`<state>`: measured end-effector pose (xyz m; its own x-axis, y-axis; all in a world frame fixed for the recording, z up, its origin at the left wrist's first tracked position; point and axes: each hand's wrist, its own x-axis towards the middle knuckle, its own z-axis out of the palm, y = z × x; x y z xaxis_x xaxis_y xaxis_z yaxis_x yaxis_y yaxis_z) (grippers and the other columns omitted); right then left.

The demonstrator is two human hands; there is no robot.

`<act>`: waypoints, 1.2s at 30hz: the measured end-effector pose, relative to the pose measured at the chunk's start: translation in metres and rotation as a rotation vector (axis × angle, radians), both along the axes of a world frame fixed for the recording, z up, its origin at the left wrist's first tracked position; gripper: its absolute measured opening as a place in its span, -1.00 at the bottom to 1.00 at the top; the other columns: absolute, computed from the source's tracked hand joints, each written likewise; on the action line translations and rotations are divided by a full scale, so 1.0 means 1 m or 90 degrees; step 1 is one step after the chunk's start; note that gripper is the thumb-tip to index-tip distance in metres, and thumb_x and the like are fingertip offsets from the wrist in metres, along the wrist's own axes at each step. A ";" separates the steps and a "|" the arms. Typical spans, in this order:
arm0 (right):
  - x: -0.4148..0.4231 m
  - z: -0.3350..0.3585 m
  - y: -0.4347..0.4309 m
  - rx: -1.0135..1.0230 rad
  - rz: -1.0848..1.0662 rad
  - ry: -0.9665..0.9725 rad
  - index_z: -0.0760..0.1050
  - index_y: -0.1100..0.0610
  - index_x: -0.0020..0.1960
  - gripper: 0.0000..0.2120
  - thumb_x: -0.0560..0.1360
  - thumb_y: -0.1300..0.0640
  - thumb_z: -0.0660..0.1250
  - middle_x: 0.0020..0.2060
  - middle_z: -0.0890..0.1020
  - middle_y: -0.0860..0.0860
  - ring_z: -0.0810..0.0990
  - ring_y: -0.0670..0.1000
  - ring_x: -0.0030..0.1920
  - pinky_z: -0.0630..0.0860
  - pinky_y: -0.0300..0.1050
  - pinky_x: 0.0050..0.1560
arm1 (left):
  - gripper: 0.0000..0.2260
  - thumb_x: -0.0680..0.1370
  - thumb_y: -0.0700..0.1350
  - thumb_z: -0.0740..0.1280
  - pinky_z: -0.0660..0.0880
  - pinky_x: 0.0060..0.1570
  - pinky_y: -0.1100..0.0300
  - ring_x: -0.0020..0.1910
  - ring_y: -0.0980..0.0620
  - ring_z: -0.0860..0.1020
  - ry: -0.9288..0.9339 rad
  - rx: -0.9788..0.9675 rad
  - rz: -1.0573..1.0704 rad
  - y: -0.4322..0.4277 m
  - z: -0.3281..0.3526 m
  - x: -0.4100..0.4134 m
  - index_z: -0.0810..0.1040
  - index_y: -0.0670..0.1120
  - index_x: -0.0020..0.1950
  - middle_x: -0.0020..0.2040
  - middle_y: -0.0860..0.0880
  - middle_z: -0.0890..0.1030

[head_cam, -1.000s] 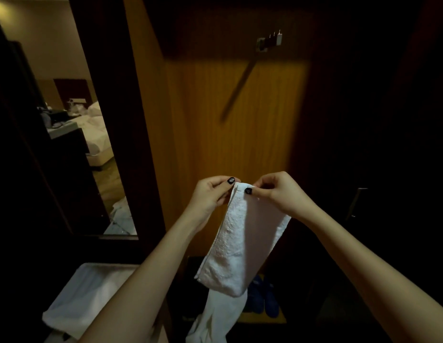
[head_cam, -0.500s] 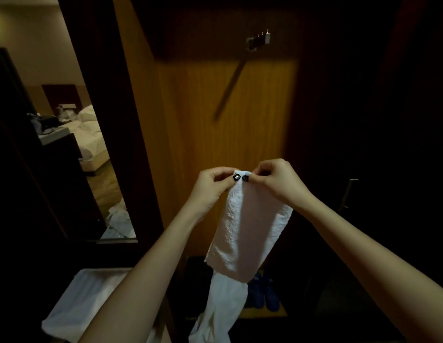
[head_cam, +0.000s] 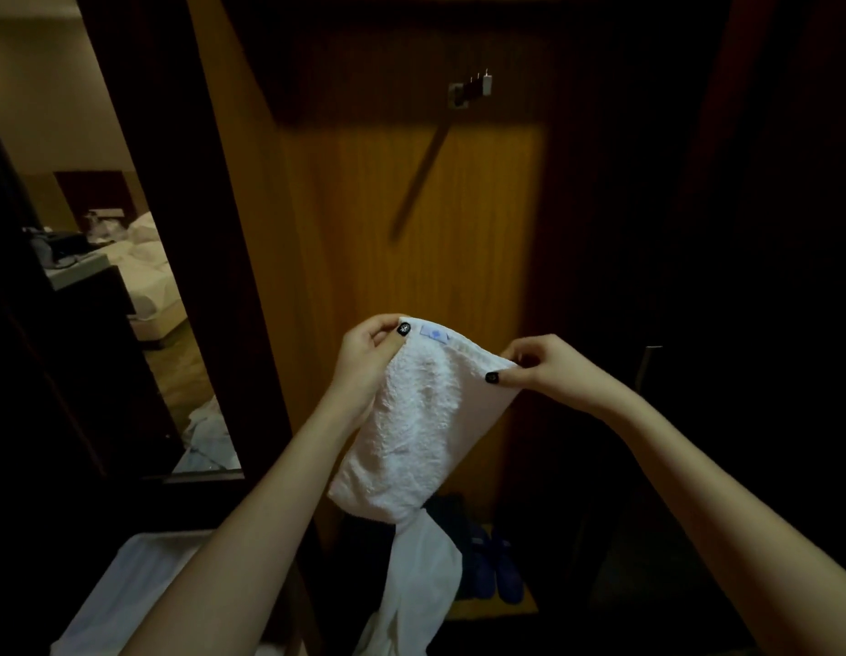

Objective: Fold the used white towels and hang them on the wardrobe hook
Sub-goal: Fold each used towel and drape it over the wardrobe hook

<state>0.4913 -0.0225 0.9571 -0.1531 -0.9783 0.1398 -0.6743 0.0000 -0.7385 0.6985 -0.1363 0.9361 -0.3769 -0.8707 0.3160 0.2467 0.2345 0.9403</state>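
Note:
A folded white towel (head_cam: 421,419) hangs in front of me, held by its top edge, which carries a small blue label. My left hand (head_cam: 369,355) pinches the top left corner. My right hand (head_cam: 544,369) pinches the top right corner, so the edge is stretched between them. A loose white length (head_cam: 418,580) trails down below the folded part. The metal wardrobe hook (head_cam: 473,87) sticks out of the wooden back panel well above both hands, with nothing on it.
A white tray or bin (head_cam: 123,594) sits at the lower left. Blue slippers (head_cam: 492,565) lie on the wardrobe floor. A mirror or doorway at the left shows a bed (head_cam: 142,272) and white linen on the floor (head_cam: 208,442). A dark door with a handle (head_cam: 646,366) stands right.
My hands have drawn apart along the towel's top edge, spreading it wider and showing the blue label. Both hands stay on the towel, which hangs a little lower.

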 end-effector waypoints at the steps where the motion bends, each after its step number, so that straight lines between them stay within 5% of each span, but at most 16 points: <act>1: 0.001 -0.001 0.000 -0.016 -0.001 0.004 0.59 0.16 -0.16 -0.83 0.46 0.06 0.46 -0.21 0.63 0.14 0.52 -0.04 -0.19 0.40 -0.12 -0.12 | -0.90 0.58 -0.22 0.31 0.56 -0.23 0.25 -0.15 0.09 0.66 0.008 0.005 0.001 0.000 0.001 0.002 0.59 -0.07 0.03 -0.09 -0.03 0.66; 6: 0.004 0.005 -0.007 -0.175 -0.068 0.066 0.48 0.08 -0.19 -0.82 0.59 0.10 0.28 -0.24 0.59 0.00 0.53 -0.04 -0.22 0.42 -0.14 -0.21 | -0.87 0.60 -0.22 0.26 0.46 -0.36 0.41 -0.24 0.24 0.61 -0.049 -0.108 0.105 -0.003 0.006 0.007 0.52 0.00 -0.04 -0.10 0.03 0.62; 9: 0.009 0.006 -0.012 -0.240 -0.098 0.115 0.37 0.04 -0.24 -0.76 0.60 0.10 0.25 -0.34 0.50 -0.04 0.40 -0.19 -0.38 0.27 -0.31 -0.40 | -0.85 0.60 -0.24 0.26 0.47 -0.35 0.37 -0.21 0.15 0.58 -0.073 -0.204 0.171 -0.001 0.005 0.005 0.42 0.02 0.00 -0.10 0.00 0.58; 13: 0.012 0.000 -0.018 -0.240 -0.133 0.186 0.33 0.03 -0.22 -0.77 0.57 0.19 0.29 -0.37 0.48 -0.09 0.44 -0.14 -0.38 0.28 -0.31 -0.43 | -0.84 0.52 -0.38 0.25 0.44 -0.24 0.27 -0.23 0.13 0.52 -0.218 -0.472 0.227 -0.004 0.000 0.009 0.54 -0.14 -0.07 -0.16 -0.01 0.59; 15: 0.010 -0.007 -0.016 -0.222 -0.138 0.151 0.49 0.12 0.04 -0.93 0.56 0.22 0.29 -0.17 0.60 -0.05 0.57 -0.03 -0.17 0.39 -0.37 -0.27 | -0.79 0.50 -0.39 0.25 0.42 -0.16 0.35 -0.18 0.19 0.53 -0.252 -0.426 0.171 -0.003 -0.004 0.009 0.59 -0.12 -0.13 -0.16 0.03 0.61; 18: 0.004 -0.017 -0.010 -0.200 -0.144 0.107 0.49 0.11 0.29 -0.71 0.57 0.17 0.31 -0.04 0.65 0.04 0.63 -0.03 -0.11 0.49 -0.25 -0.22 | -0.76 0.52 -0.38 0.25 0.52 -0.10 0.07 -0.11 -0.02 0.60 -0.280 -0.304 0.110 -0.005 -0.011 0.006 0.64 -0.09 -0.11 -0.12 0.07 0.63; 20: -0.002 -0.019 -0.009 -0.147 -0.109 0.096 0.58 0.11 0.11 -0.84 0.54 0.14 0.37 -0.22 0.64 -0.02 0.60 -0.18 -0.29 0.46 -0.28 -0.37 | -0.76 0.53 -0.37 0.25 0.53 -0.06 0.03 -0.10 -0.07 0.62 -0.313 -0.318 0.104 -0.007 -0.016 0.006 0.67 -0.12 -0.05 -0.08 0.05 0.65; 22: -0.008 -0.019 -0.008 -0.077 -0.076 0.109 0.57 0.13 -0.12 -0.90 0.51 0.11 0.42 -0.30 0.59 -0.07 0.53 -0.22 -0.37 0.37 -0.34 -0.42 | -0.78 0.54 -0.33 0.28 0.53 -0.05 0.20 -0.08 0.14 0.59 -0.311 -0.304 0.073 -0.010 -0.020 0.006 0.65 -0.09 0.03 0.02 0.03 0.64; 28: -0.007 -0.031 -0.006 -0.114 -0.153 0.180 0.44 0.25 -0.04 -0.88 0.59 0.18 0.23 -0.25 0.58 0.10 0.55 0.09 -0.26 0.40 0.00 -0.27 | -0.55 0.47 -0.23 0.40 0.41 0.16 0.14 0.26 0.17 0.41 -0.477 -0.427 0.023 -0.012 -0.037 -0.013 0.39 0.02 0.30 0.28 0.08 0.38; 32: -0.007 -0.033 -0.008 -0.178 -0.152 0.052 0.47 0.14 0.05 -0.92 0.56 0.21 0.26 -0.19 0.62 0.01 0.61 -0.04 -0.31 0.52 -0.15 -0.34 | -0.58 0.49 -0.26 0.36 0.37 -0.04 0.35 0.02 0.39 0.41 -0.375 -0.405 0.086 -0.009 -0.041 -0.027 0.41 0.13 0.23 0.22 0.18 0.41; 36: -0.003 -0.016 -0.007 -0.181 -0.018 -0.051 0.58 -0.02 0.13 -0.72 0.54 0.29 0.27 -0.02 0.66 -0.09 0.69 -0.05 -0.17 0.62 -0.20 -0.20 | -0.62 0.55 -0.27 0.30 0.37 -0.34 0.46 -0.30 0.32 0.52 -0.201 -0.277 -0.011 -0.008 -0.031 -0.035 0.46 0.26 0.09 0.14 0.20 0.52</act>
<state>0.4884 -0.0292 0.9409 -0.2009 -0.8968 0.3942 -0.6170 -0.1967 -0.7620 0.6637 -0.1442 0.9049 -0.5253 -0.6769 0.5156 -0.0248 0.6178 0.7859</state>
